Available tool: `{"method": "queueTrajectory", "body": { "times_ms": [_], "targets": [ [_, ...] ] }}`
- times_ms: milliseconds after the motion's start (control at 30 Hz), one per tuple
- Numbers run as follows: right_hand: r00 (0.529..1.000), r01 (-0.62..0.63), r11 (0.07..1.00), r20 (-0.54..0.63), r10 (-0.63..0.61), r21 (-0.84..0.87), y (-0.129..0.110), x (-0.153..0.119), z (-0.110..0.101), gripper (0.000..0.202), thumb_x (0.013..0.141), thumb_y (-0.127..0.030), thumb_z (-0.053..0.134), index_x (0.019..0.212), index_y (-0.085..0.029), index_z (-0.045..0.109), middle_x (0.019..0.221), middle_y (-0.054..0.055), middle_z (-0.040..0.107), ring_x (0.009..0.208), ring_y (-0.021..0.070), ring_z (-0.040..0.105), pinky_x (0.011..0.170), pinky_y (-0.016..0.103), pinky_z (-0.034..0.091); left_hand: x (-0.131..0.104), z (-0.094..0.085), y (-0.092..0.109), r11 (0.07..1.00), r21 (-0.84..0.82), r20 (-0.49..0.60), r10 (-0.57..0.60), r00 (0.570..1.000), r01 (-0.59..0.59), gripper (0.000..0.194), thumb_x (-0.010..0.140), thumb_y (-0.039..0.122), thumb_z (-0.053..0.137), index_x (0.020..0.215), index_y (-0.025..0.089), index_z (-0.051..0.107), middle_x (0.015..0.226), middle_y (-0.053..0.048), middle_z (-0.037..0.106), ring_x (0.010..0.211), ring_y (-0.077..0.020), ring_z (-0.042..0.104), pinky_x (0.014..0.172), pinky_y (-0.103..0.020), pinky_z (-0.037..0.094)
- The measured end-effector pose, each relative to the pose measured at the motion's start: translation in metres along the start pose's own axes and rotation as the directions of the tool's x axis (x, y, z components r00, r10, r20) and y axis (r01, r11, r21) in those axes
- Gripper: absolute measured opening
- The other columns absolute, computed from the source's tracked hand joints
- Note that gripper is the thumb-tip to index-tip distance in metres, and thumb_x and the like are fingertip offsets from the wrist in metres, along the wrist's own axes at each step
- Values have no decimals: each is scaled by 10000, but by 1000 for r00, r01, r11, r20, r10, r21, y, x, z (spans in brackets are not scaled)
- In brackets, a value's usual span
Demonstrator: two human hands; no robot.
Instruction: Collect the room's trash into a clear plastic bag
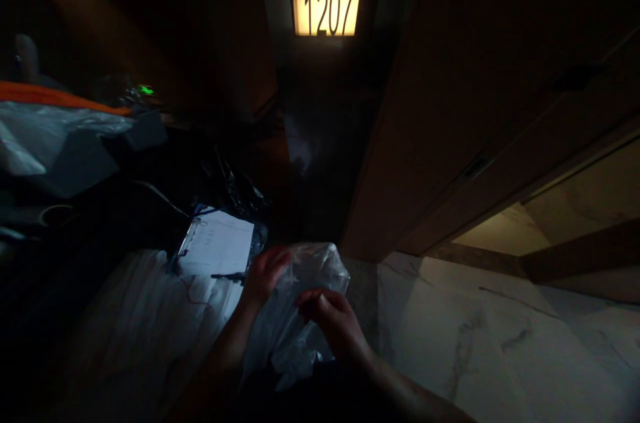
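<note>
Both hands grip one crumpled clear plastic bag (300, 303): I see my left hand (264, 274) and right hand (333, 319) closed on it. Beside it lies a white paper sheet on a clipboard (217, 244).

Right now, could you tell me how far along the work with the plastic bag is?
Done: nothing visibly finished. In hand: the left hand and right hand both grip the clear plastic bag. Left: the clipboard lies untouched on the white cloth.

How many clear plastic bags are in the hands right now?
1: a clear plastic bag held between the left hand and right hand. The dark pile at left may hide more.
</note>
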State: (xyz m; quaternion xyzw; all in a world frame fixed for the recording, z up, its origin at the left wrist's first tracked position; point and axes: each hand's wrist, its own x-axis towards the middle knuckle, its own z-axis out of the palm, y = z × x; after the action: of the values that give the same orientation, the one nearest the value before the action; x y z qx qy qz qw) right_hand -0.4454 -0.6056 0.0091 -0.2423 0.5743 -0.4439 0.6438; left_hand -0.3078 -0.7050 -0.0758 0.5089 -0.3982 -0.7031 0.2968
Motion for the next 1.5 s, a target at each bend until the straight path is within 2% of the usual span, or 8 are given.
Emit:
{"method": "queueTrajectory", "body": {
  "times_ms": [67, 167, 400, 867, 1133, 1333, 1367, 1500],
  "targets": [
    [974, -86, 955, -178, 141, 283, 12, 18, 5, 440, 692, -581, 781, 889, -189, 759, 878, 52, 716, 782, 124, 629, 680, 216, 474, -2, -1, 0, 997, 65, -32, 35, 999, -33, 578, 733, 615, 604, 1019, 120, 684, 979, -97, 693, 915, -232, 625, 821, -311, 464],
    [914, 46, 870, -372, 161, 491, 11, 41, 6, 401, 559, -476, 896, 800, -197, 739, 807, 1, 690, 756, 94, 612, 665, 185, 479, -5, -1, -2, 976, 188, -79, 130, 988, -114, 536, 792, 597, 570, 1026, 129, 689, 928, -71, 695, 833, -203, 628, 757, -285, 471],
    [911, 115, 861, -398, 108, 496, -9, 59, -7, 325, 588, -391, 888, 737, -166, 707, 702, -17, 638, 661, 79, 562, 598, 179, 468, -10, 12, -18, 826, 428, -85, 442, 893, -368, 298, 895, 415, 566, 1007, 174, 702, 950, -21, 696, 849, -142, 652, 745, -218, 463],
    [783, 212, 911, -619, 57, 353, -10, 72, -37, 376, 425, -222, 920, 654, -159, 630, 623, -16, 633, 600, 105, 583, 585, 235, 495, -13, 15, -13, 881, 339, -27, 360, 932, -330, 322, 872, 453, 571, 942, 172, 712, 925, -53, 700, 852, -183, 657, 783, -251, 475],
    [833, 141, 927, -547, 79, 347, -25, 65, -39, 443, 393, -297, 929, 740, -138, 705, 685, 14, 696, 630, 108, 616, 629, 243, 525, -6, 6, -15, 885, 374, -70, 326, 943, -278, 426, 847, 546, 555, 939, 158, 707, 926, -76, 697, 867, -215, 653, 790, -298, 476],
    [830, 165, 958, -558, -6, 235, -23, 65, -34, 394, 392, -301, 926, 621, -130, 654, 558, -11, 635, 526, 90, 565, 565, 233, 480, -14, 25, 20, 547, 561, 6, 747, 664, -621, 308, 921, 355, 573, 1071, 108, 681, 1009, -122, 651, 938, -218, 610, 861, -311, 468],
    [847, 150, 964, -531, -10, 221, -23, 65, -32, 404, 391, -326, 929, 608, -128, 653, 543, -12, 629, 511, 85, 555, 550, 226, 467, -16, 32, 27, 547, 517, 46, 751, 659, -659, 275, 922, 324, 582, 1080, 120, 675, 1004, -103, 653, 897, -189, 616, 834, -281, 479],
    [935, 92, 973, -353, -11, 213, -28, 61, -25, 466, 524, -535, 865, 616, -121, 673, 559, 16, 647, 513, 88, 559, 530, 215, 439, -16, 59, 36, 763, 317, 117, 559, 821, -564, 319, 824, 403, 704, 1002, 140, 676, 898, -53, 659, 741, -146, 620, 686, -230, 496]
  ]
}}
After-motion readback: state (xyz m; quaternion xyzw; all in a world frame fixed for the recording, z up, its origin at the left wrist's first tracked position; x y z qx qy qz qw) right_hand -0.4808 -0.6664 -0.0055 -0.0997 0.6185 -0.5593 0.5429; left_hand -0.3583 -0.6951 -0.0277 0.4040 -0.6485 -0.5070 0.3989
